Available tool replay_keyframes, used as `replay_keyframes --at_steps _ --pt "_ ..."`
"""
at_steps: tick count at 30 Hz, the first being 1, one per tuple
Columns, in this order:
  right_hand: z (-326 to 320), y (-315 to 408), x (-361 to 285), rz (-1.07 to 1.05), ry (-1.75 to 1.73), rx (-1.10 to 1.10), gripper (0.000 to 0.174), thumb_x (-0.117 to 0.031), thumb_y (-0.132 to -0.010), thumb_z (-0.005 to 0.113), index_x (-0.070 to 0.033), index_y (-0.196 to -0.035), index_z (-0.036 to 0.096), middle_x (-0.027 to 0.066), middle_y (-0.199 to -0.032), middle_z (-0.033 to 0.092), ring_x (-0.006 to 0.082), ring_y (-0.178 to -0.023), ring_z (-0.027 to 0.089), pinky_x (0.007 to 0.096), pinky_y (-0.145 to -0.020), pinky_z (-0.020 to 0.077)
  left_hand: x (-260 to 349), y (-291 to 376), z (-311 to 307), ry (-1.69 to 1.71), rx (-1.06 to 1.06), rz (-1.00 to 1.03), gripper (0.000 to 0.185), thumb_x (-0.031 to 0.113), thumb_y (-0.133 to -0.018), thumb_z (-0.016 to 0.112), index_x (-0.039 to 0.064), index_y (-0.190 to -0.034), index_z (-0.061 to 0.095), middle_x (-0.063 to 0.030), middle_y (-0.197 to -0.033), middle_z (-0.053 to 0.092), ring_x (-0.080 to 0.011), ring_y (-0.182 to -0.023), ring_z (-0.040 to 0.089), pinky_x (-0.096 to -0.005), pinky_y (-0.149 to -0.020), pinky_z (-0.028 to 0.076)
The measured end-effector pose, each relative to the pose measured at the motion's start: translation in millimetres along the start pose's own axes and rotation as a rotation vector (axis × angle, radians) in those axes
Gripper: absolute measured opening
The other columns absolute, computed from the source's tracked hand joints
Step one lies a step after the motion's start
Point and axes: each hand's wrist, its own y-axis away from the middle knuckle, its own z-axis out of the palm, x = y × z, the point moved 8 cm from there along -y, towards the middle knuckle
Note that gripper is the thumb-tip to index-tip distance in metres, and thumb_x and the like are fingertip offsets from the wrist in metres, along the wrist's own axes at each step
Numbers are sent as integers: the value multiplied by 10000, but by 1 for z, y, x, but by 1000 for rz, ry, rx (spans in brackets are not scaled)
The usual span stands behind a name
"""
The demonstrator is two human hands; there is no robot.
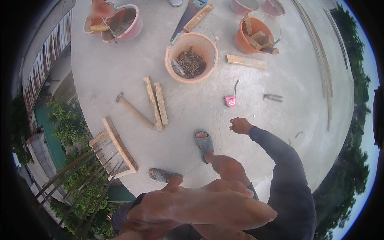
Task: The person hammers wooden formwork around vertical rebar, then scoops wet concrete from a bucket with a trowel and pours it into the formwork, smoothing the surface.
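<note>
My right hand [241, 125], in a dark sleeve, hangs over the concrete slab with its fingers curled; whether it holds something small cannot be told. My left hand is out of view. Just beyond the right hand lies a pink tape measure [230, 101], with pincers [273, 97] to its right. A claw hammer [135, 111] rests at the left beside two wood battens [153, 100] [161, 103]. Straight ahead stands a pinkish bucket [192, 78] holding nails or similar thin pieces. A handsaw [183, 21] and a wood piece [198, 18] lie behind it.
An orange bucket [240, 39] of wood offcuts stands beyond a loose block [246, 61]. A tub [136, 25] with grey material and a wooden-handled tool are at upper left. Steel bars [72, 171] project past a wooden form [120, 144] at the slab's left edge. Long strips [322, 60] lie right.
</note>
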Motion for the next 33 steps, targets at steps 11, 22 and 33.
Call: replay_keyframes --at_steps 11,22,33 --pt "22 215 82 247 -287 -18 528 -504 -856 760 -44 -1116 742 198 -1123 737 406 -1083 679 490 -947 545 124 26 -16 -699 1318 -374 366 273 -1064 576 0 -1308 595 -77 -814 664 -234 -880 676 -405 -900 518" --pt "-135 102 -120 -5 -662 -85 310 -184 -971 676 55 -1166 706 144 -970 776 186 -770 740 307 -607 573 186 565 144 -1173 2462 -1169 96 133 -909 717 49 -931 757 -88 -766 731 -167 -642 684 -320 -565 543" --pt "-230 -46 -370 -314 -624 -70 397 -162 -1003 633 85 -1313 613 157 -1063 754 176 -874 714 291 -774 566 159 537 129 -790 2342 -680 235 170 -963 633 -10 -1080 728 -110 -930 738 -188 -823 705 -325 -713 570"
